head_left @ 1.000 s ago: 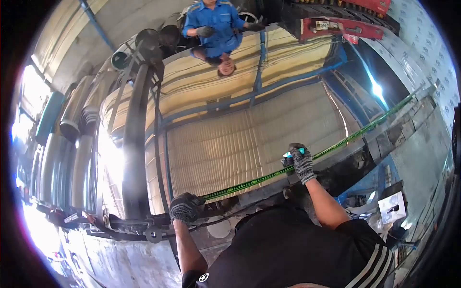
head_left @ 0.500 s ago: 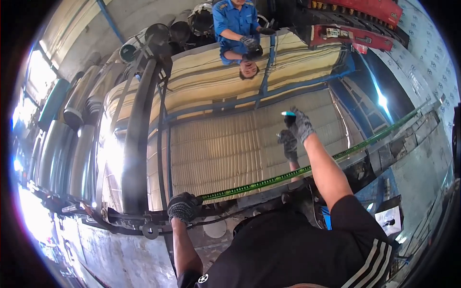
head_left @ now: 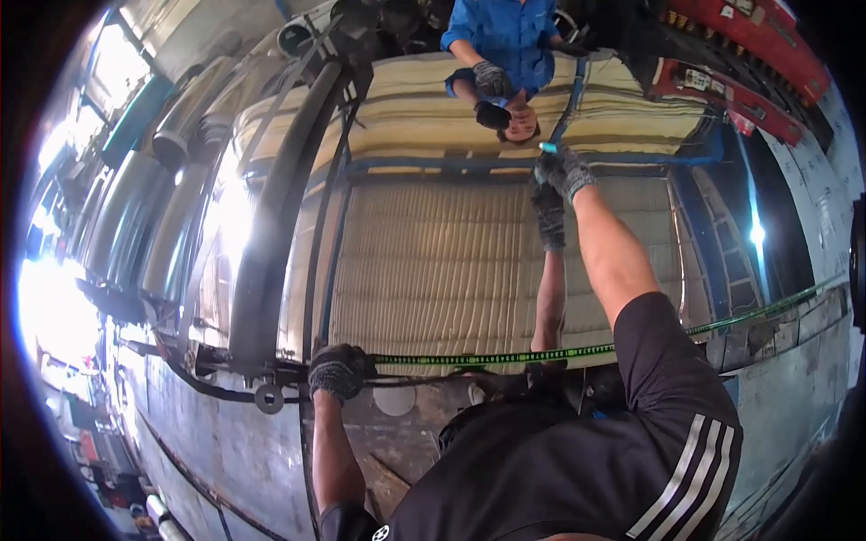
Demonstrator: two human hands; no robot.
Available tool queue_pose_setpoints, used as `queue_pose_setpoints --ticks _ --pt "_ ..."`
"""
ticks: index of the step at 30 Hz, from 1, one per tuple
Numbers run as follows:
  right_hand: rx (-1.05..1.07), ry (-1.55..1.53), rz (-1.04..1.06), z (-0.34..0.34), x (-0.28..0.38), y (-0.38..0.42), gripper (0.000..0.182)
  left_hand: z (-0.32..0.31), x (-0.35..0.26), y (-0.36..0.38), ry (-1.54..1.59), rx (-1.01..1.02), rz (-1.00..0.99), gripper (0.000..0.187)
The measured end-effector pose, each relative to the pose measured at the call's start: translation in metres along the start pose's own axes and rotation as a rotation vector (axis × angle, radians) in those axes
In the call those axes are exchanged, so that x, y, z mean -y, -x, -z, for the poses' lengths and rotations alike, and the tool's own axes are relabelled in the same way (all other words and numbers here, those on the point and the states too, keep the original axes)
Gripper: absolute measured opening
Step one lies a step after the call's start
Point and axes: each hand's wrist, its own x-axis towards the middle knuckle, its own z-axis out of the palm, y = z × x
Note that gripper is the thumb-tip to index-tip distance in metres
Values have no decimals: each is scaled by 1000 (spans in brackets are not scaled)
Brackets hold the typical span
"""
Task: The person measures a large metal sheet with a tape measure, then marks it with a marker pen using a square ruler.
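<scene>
Setting: we're in a metal workshop, leaning over a big mirror-bright steel sheet [head_left: 433,270] that reflects the roof and us.
Tape: the green measuring tape [head_left: 505,357] lies flat along the near edge of the sheet, running from our left hand off to the right.
Left hand: our gloved left hand [head_left: 338,370] is clamped down on the tape's end at the sheet's near-left corner.
Right hand: our gloved right hand [head_left: 561,171] reaches far across the sheet, fingers closed around a small teal marker [head_left: 548,147], tip at the surface.
Co-worker: a person in a blue shirt [head_left: 505,36] stands at the far edge, gloved hands close together.
Around: curved metal ducts [head_left: 171,135] sit stacked to the left, a red machine [head_left: 740,81] far right.
</scene>
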Motion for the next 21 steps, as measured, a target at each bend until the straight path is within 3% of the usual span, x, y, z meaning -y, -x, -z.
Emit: queue_pose_setpoints --ticks 1,3,4,5,7,8,9,11,13,15,17,19,21 --pt "-11 -2 -25 -6 3 10 28 0 -3 4 2 25 12 30" --pt "-8 1787 362 -18 16 23 30 11 -10 -1 -41 50 33 27" --pt "11 2018 574 -23 17 41 29 4 -6 -2 -25 17 28 25" --pt "15 2021 578 19 2 8 29 -1 0 -5 -20 14 31 25" --pt "351 1318 682 118 -36 -36 30 -14 10 -10 -57 37 -62 24" --pt "346 1325 669 115 -17 24 30 -17 12 -8 -51 48 -68 24" --pt "367 1523 470 79 -20 78 30 -19 14 -6 -26 18 -89 22" --pt "392 2116 935 66 -13 172 33 -14 10 -8 -4 -8 -140 22" --pt "164 1957 697 52 -18 259 38 -4 3 -5 -59 -19 -80 23" --pt "-3 1842 585 34 -24 332 44 -9 9 -7 -123 -23 -198 27" --pt "-155 1711 495 16 -33 379 51 -20 19 -13 -124 -2 -173 31" --pt "-375 2087 480 6 -44 413 62 -12 13 -14 -128 20 -179 31" --pt "-446 2132 429 28 -62 420 67 2 5 -13 -142 67 -126 32"
